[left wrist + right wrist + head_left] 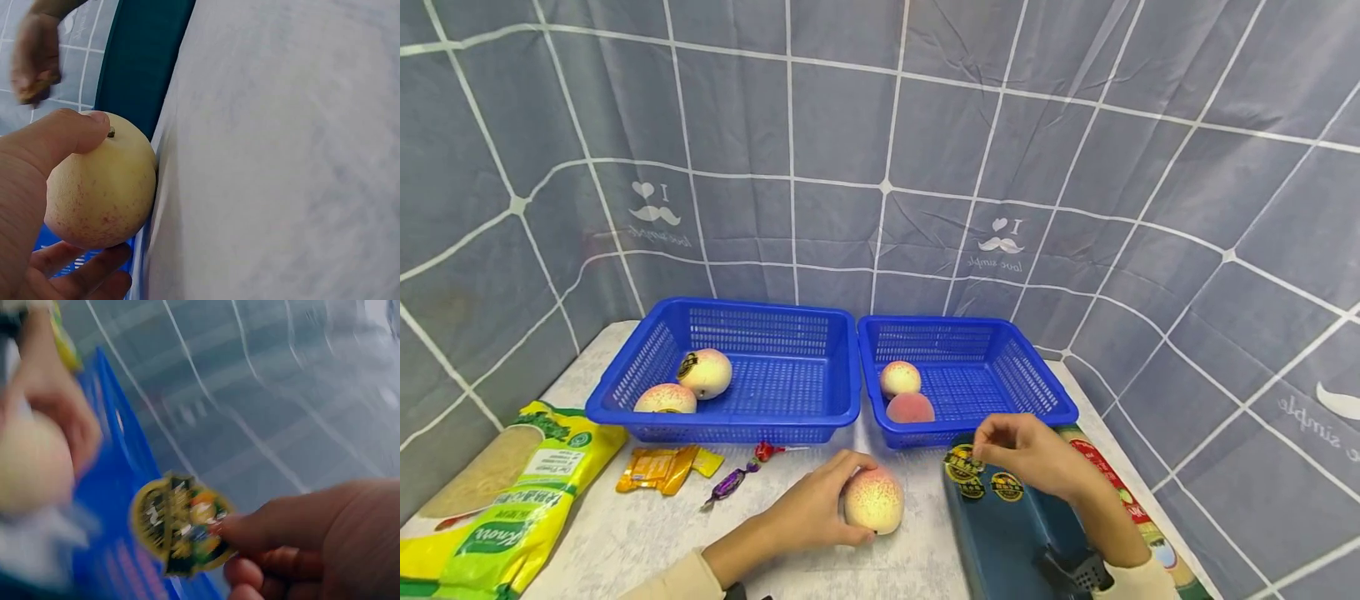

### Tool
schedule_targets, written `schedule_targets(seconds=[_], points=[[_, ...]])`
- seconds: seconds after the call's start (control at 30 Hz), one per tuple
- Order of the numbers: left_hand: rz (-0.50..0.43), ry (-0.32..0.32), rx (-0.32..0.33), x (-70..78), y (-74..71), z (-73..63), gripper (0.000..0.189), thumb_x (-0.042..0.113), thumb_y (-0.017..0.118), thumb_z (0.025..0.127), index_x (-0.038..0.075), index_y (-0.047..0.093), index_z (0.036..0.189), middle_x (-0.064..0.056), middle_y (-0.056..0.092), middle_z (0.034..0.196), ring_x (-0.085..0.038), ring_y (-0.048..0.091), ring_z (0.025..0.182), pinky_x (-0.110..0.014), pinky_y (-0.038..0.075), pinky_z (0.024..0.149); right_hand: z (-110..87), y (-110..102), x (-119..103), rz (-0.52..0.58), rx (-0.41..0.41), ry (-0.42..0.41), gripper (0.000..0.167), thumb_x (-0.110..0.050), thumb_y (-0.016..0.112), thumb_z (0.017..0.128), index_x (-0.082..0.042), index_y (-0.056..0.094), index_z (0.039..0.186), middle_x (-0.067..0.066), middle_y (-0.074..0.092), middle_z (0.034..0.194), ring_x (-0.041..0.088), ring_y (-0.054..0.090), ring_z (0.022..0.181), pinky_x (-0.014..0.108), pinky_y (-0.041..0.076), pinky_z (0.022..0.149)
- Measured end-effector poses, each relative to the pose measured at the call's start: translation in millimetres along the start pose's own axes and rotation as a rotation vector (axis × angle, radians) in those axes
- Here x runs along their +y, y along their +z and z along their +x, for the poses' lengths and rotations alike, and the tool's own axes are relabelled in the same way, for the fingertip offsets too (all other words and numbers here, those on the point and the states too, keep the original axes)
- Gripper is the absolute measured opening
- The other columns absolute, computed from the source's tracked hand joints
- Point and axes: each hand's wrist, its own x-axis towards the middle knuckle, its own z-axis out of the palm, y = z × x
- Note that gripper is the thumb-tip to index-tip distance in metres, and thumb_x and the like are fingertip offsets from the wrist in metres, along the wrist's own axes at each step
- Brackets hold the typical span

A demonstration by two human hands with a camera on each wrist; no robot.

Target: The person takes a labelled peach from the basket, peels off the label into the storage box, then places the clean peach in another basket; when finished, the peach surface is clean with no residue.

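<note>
Free table [927, 521] strip between peach [874, 500] and dark teal box [1003, 542]. Left blue basket [790, 387] and right blue basket [970, 387] bar forward passage at table height; both open from above. Purple-wrapped candy [727, 486] obstructs low travel left of left hand [816, 510].

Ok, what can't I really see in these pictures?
Head view: the yellow-green plastic food bag, cut off by the left and bottom edges.
Head view: the bottom of the front round speckled peach, hidden by the wall of the left blue plastic basket.
Right wrist view: the words on the round black-and-gold sticker in the right hand, blurred.
Right wrist view: speckles on the round cream peach in the left hand, blurred.
</note>
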Motion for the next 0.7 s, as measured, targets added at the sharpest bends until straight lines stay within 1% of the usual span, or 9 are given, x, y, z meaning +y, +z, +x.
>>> schedule_targets(seconds=[0.03, 0.1, 0.2, 0.27, 0.37, 0.47, 0.53, 0.63, 0.7], points=[[0.002, 0.002, -0.001, 0.0, 0.1, 0.4, 0.075, 0.037, 0.091, 0.072, 0.026, 0.050, 0.134, 0.011, 0.052, 0.123, -0.013, 0.059, 0.112, -0.041, 0.054, 0.091, -5.7, -6, 8, -0.003, 0.003, 0.026, 0.008, -0.007, 0.064, 0.099, -0.005, 0.068, 0.091, 0.004, 0.063, 0.083, 0.012, 0.056, 0.073, 0.026, 0.050, 0.064], [0.010, 0.006, 0.002, 0.0, 0.3, 0.9, 0.075, 0.037, 0.091, 0.072, 0.026, 0.051, 0.133, 0.011, 0.053, 0.123, -0.014, 0.059, 0.112, -0.042, 0.054, 0.090, -15.1, -11, 25, -0.005, -0.025, 0.082, 0.009, -0.005, 0.063, 0.098, -0.002, 0.069, 0.091, 0.004, 0.063, 0.082, 0.011, 0.055, 0.072, 0.025, 0.048, 0.062], [0.017, 0.006, 0.012, -0.4, 1.3, 1.6, 0.075, 0.037, 0.092, 0.071, 0.027, 0.051, 0.133, 0.013, 0.053, 0.123, -0.013, 0.059, 0.111, -0.042, 0.054, 0.090, -22.9, -5, 48, -0.012, -0.094, 0.152, 0.010, -0.002, 0.063, 0.096, -0.001, 0.070, 0.090, 0.003, 0.064, 0.082, 0.010, 0.052, 0.070, 0.023, 0.043, 0.058], [0.019, 0.003, 0.020, -1.1, 1.3, 1.5, 0.075, 0.037, 0.092, 0.071, 0.028, 0.051, 0.133, 0.014, 0.053, 0.122, -0.013, 0.059, 0.111, -0.042, 0.055, 0.089, -24.2, 4, 58, -0.055, -0.107, 0.184, 0.009, -0.003, 0.065, 0.094, -0.003, 0.071, 0.087, 0.001, 0.065, 0.081, 0.009, 0.051, 0.069, 0.023, 0.040, 0.057], [0.012, -0.001, 0.024, -1.7, 1.5, 1.8, 0.075, 0.038, 0.092, 0.071, 0.028, 0.051, 0.133, 0.015, 0.053, 0.122, -0.012, 0.059, 0.111, -0.042, 0.054, 0.089, -24.1, 15, 66, -0.159, -0.080, 0.206, 0.010, -0.002, 0.067, 0.091, -0.006, 0.070, 0.082, -0.002, 0.066, 0.076, 0.007, 0.049, 0.064, 0.023, 0.037, 0.054], [0.007, -0.009, 0.019, -1.2, 1.6, 1.8, 0.074, 0.039, 0.091, 0.071, 0.029, 0.051, 0.133, 0.015, 0.053, 0.122, -0.012, 0.059, 0.110, -0.041, 0.054, 0.087, -22.6, 23, 67, -0.309, -0.032, 0.215, 0.013, -0.004, 0.071, 0.088, -0.011, 0.068, 0.077, -0.007, 0.063, 0.069, 0.005, 0.045, 0.058, 0.024, 0.035, 0.050], [0.009, -0.016, 0.018, -0.2, 1.4, 1.5, 0.074, 0.040, 0.091, 0.071, 0.029, 0.051, 0.132, 0.015, 0.053, 0.121, -0.011, 0.059, 0.108, -0.041, 0.055, 0.086, -21.2, 28, 66, -0.396, 0.003, 0.238, 0.016, -0.007, 0.073, 0.085, -0.014, 0.066, 0.073, -0.010, 0.058, 0.064, 0.005, 0.044, 0.055, 0.025, 0.034, 0.048], [0.013, -0.021, 0.020, 1.4, 0.9, 0.7, 0.074, 0.039, 0.092, 0.071, 0.029, 0.052, 0.132, 0.015, 0.053, 0.120, -0.012, 0.059, 0.107, -0.040, 0.055, 0.084, -19.4, 35, 65, -0.502, 0.047, 0.297, 0.020, -0.011, 0.075, 0.082, -0.018, 0.062, 0.069, -0.012, 0.052, 0.061, 0.008, 0.045, 0.054, 0.029, 0.035, 0.048], [0.011, -0.018, 0.018, 2.9, 0.6, 0.8, 0.074, 0.038, 0.092, 0.071, 0.027, 0.052, 0.132, 0.014, 0.053, 0.120, -0.012, 0.059, 0.107, -0.041, 0.055, 0.085, -19.2, 40, 65, -0.557, 0.063, 0.347, 0.022, -0.013, 0.077, 0.081, -0.020, 0.061, 0.067, -0.011, 0.051, 0.061, 0.010, 0.046, 0.056, 0.032, 0.037, 0.048]])
